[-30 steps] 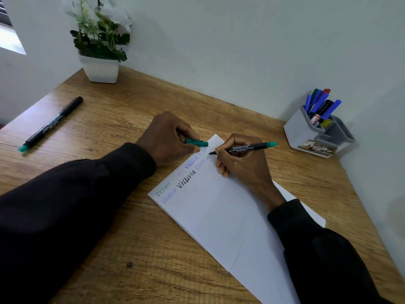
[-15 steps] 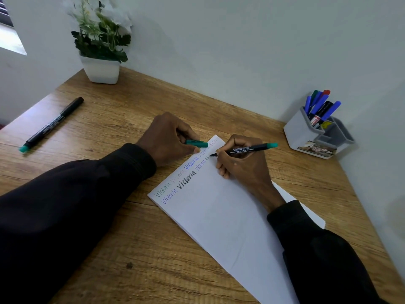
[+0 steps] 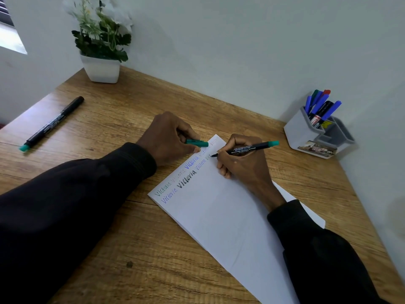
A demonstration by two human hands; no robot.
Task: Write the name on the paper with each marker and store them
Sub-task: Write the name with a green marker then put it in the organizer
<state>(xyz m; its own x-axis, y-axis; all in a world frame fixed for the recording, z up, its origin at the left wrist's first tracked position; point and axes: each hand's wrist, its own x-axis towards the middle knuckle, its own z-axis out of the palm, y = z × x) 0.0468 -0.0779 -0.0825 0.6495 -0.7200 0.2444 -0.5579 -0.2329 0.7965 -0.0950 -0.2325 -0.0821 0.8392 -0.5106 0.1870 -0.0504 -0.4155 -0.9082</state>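
Wooden desk (image 3: 153, 249): potted plant (image 3: 102, 42), spare marker (image 3: 51, 123)

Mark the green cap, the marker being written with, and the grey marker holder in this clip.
green cap (image 3: 198, 143): head view, on its exposed middle.
marker (image 3: 245, 149): head view, mid-barrel, on the printed label.
marker holder (image 3: 295, 128): head view, on its grey outer wall.
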